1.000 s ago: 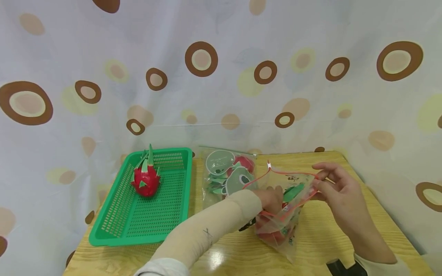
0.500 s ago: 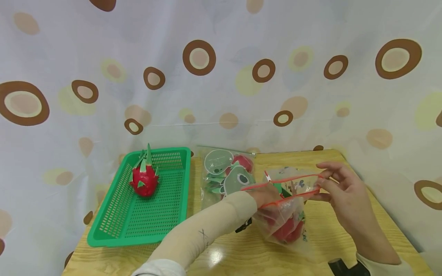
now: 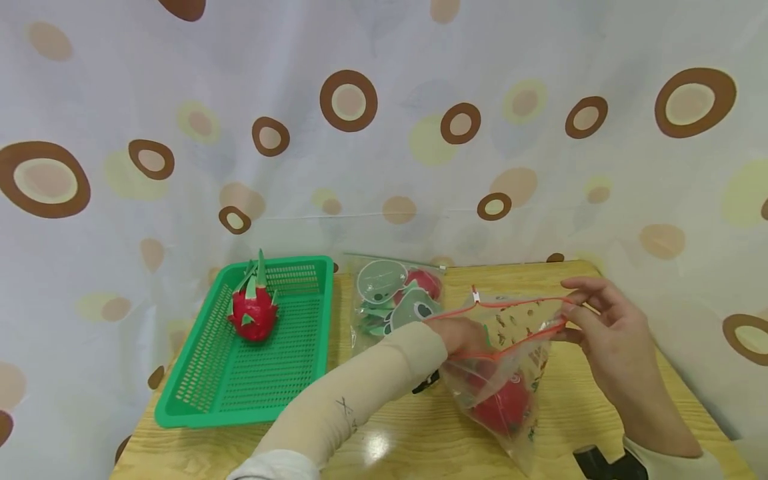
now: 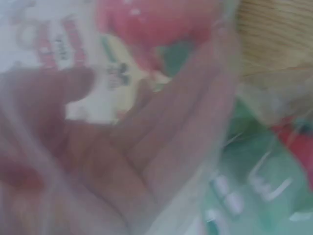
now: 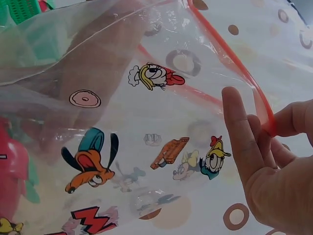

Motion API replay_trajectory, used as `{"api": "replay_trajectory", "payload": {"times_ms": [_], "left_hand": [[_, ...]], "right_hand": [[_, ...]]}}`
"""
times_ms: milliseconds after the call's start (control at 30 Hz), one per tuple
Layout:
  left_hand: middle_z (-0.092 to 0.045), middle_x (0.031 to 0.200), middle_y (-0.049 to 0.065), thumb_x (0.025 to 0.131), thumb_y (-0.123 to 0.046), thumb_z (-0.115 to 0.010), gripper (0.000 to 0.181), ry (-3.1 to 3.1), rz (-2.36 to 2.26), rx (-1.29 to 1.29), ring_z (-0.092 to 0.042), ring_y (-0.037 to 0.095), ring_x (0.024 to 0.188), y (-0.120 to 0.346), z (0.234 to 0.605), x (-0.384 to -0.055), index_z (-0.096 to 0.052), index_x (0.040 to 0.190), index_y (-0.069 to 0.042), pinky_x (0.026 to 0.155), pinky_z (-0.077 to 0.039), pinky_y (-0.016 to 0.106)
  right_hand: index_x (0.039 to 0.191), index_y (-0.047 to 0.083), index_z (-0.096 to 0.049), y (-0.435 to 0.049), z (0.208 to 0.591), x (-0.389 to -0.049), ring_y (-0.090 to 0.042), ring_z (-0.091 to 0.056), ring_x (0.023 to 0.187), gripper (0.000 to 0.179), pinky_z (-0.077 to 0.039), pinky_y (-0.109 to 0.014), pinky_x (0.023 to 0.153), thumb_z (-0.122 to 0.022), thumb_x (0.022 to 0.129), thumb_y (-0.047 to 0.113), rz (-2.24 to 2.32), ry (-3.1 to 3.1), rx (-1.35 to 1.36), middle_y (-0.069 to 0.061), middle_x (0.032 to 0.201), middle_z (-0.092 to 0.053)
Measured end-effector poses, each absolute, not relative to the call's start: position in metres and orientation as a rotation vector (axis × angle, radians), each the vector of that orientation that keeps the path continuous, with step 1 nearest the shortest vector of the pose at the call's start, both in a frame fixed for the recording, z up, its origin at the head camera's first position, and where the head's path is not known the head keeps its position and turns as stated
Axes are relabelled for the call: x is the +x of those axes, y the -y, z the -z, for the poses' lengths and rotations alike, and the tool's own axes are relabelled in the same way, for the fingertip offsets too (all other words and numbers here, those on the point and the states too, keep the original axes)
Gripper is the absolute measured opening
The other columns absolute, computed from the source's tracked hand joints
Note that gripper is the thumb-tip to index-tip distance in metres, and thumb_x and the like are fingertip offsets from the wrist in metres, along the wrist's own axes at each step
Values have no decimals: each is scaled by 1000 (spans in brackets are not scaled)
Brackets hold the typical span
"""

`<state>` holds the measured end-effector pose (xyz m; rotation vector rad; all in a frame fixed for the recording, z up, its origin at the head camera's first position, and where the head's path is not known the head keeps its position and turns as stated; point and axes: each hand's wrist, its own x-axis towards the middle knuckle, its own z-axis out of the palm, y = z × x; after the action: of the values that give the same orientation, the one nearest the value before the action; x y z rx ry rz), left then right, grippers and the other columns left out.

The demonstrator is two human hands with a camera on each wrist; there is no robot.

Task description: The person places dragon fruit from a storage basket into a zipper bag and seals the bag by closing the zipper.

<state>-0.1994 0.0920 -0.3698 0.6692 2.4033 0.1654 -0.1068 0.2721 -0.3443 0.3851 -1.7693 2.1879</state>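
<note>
A clear zip bag (image 3: 543, 357) with a red-edged mouth and printed cartoon figures holds a red dragon fruit (image 3: 504, 403). Reaching through its mouth, my left hand (image 3: 462, 335) is partly hidden by the plastic. In the left wrist view, the fingers (image 4: 181, 127) extend nearly straight towards the dragon fruit (image 4: 161, 19), with the thumb apart; whether they touch it is unclear. My right hand (image 3: 612, 340) pinches the right corner of the bag's red rim between thumb and fingers, keeping the mouth spread.
Left on the wooden table (image 3: 414, 440) stands a green perforated basket (image 3: 198, 420) with another dragon fruit (image 3: 255, 315) in it. Behind my left forearm lies a second zip bag (image 3: 384, 283), green-printed, with red and green contents. A patterned curtain (image 3: 384, 167) hangs behind the table.
The dragon fruit sits lower and further right in the bag, and its green leaves no longer show above my left hand. My right hand has drawn the rim slightly right.
</note>
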Motion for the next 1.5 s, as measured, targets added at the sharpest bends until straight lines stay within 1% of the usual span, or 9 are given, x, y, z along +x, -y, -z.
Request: {"api": "replay_trajectory", "payload": {"times_ms": [133, 300, 400, 567, 633, 800, 1067, 1333, 1500], "left_hand": [[-58, 90, -9, 101, -53, -45, 36, -2394, 180, 858, -51, 7, 78, -89, 350, -195, -65, 102, -22, 77, -41, 24], [-41, 68, -7, 103, -46, -44, 39, -2295, 280, 1058, -36, 8, 61, -76, 319, -199, -56, 77, -20, 66, -36, 23], [-42, 69, -8, 103, -42, -47, 37, -2246, 256, 1110, -36, 7, 63, -67, 304, -201, -56, 77, -19, 63, -34, 23], [-58, 88, -8, 104, -31, -46, 27, -2303, 189, 1147, -47, 7, 78, -52, 292, -204, -69, 96, -18, 69, -40, 22], [-64, 109, -8, 104, -27, -47, 26, -2378, 138, 1121, -54, 7, 91, -47, 289, -205, -69, 113, -20, 78, -45, 23], [-61, 135, -4, 103, -30, -52, 32, -2495, 18, 1096, -58, 11, 115, -36, 287, -208, -63, 130, -20, 94, -48, 26], [-67, 122, 0, 103, -22, -53, 26, -2491, -286, 1202, -64, 11, 108, -16, 287, -216, -66, 124, -13, 89, -50, 23], [-70, 103, 0, 104, -17, -49, 21, -2523, -728, 1231, -63, 11, 77, 25, 281, -225, -66, 114, -13, 74, -51, 23], [-70, 101, -1, 103, -16, -50, 18, -2616, -888, 1159, -64, 14, 82, 55, 284, -231, -66, 111, -14, 79, -52, 27]], "right_hand": [[122, -1, -57, -276, 345, -107, -12, -64, 74, 26, -60, -30, 62, -52, 98, -7, -2171, 1780, 338, -2, 91, -57], [121, -1, -58, -280, 346, -109, -12, -63, 74, 25, -60, -29, 61, -52, 97, -8, -2159, 1754, 326, -2, 92, -57], [119, -1, -58, -281, 345, -110, -12, -62, 74, 25, -60, -28, 62, -53, 96, -8, -2150, 1746, 299, -2, 92, -58], [119, -1, -57, -281, 345, -112, -12, -62, 76, 24, -60, -28, 64, -54, 96, -7, -2089, 1759, 285, -4, 92, -60], [119, -1, -57, -280, 344, -113, -12, -62, 78, 24, -60, -28, 64, -54, 96, -7, -2067, 1767, 281, -4, 94, -59], [120, -2, -57, -278, 344, -116, -12, -63, 79, 24, -60, -29, 65, -56, 96, -5, -2085, 1772, 291, -4, 96, -59], [125, -7, -57, -275, 344, -118, -11, -65, 81, 28, -60, -32, 70, -55, 98, -1, -2138, 1818, 347, -5, 89, -57], [123, -7, -60, -274, 347, -117, -12, -63, 82, 26, -60, -33, 72, -53, 98, -3, -2180, 1831, 385, -5, 99, -57], [124, -12, -54, -273, 348, -116, -13, -65, 79, 27, -60, -33, 72, -53, 99, -2, -2170, 1842, 417, -10, 100, -54]]}}
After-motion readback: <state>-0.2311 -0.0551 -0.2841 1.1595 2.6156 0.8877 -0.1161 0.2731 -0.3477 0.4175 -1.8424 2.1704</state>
